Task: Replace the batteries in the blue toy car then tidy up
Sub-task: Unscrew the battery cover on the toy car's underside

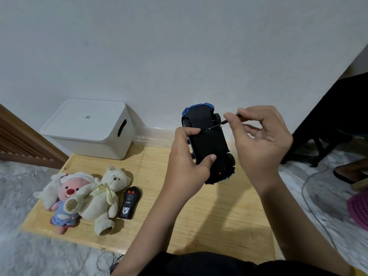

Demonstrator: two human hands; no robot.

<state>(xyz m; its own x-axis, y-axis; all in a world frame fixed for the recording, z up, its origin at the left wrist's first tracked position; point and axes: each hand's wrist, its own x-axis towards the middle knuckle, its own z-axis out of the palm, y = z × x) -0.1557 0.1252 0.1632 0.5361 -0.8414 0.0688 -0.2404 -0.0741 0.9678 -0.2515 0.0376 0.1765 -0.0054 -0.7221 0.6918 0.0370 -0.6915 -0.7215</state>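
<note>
Two bare forearms of ours reach forward from the bottom edge over a pale wooden mat (209, 220) laid on a grey marbled floor (25, 196). Our left hand (187, 156) grips the blue toy car (209, 144), which is lifted above the mat with its black underside turned toward us; the thumb presses the underside near the lower end and a fingertip lies across it higher up. Our right hand (260, 140) pinches a thin screwdriver (224, 122) between thumb and forefinger, the other fingers loosely curled, and the tip touches the underside of the car near that left fingertip.

To the left on the mat lies a black remote control (129, 203) with red buttons, its thin antenna wire running away from us. Just beside it a cream teddy bear (105, 198) lies on its back, touching a pink plush toy (69, 196) in a white hood and blue clothes.

Farther back a white lidded storage box (89, 128) stands against the white wall (159, 46). At the right edge we see a dark piece of furniture (334, 124), a grey cable (310, 196) on the floor and part of a pink mesh object (358, 208)
</note>
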